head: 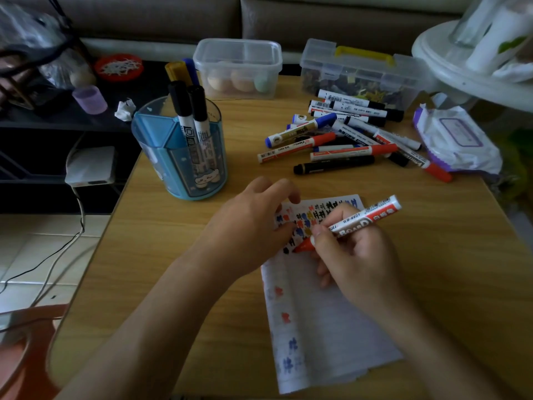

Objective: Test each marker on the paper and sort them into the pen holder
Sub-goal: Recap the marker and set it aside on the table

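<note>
The uncapped red-and-white whiteboard marker (354, 223) is pinched in the right hand (357, 255), its red tip touching the scribbled white lined paper sheet (326, 327). The left hand (251, 220), fingers relaxed and holding nothing, rests on the sheet's upper left. At ten o'clock stands the translucent blue plastic pen holder (153, 145) with two black-capped markers (184, 111) in it. At one o'clock lies a loose pile of markers (346, 134).

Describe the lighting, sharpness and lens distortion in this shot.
Head view: dim, flat light, dark at the corners; the blue plastic pen holder and white red-tipped marker are sharp; the clear plastic bag top left is blurred; the wooden table bows outward.
</note>
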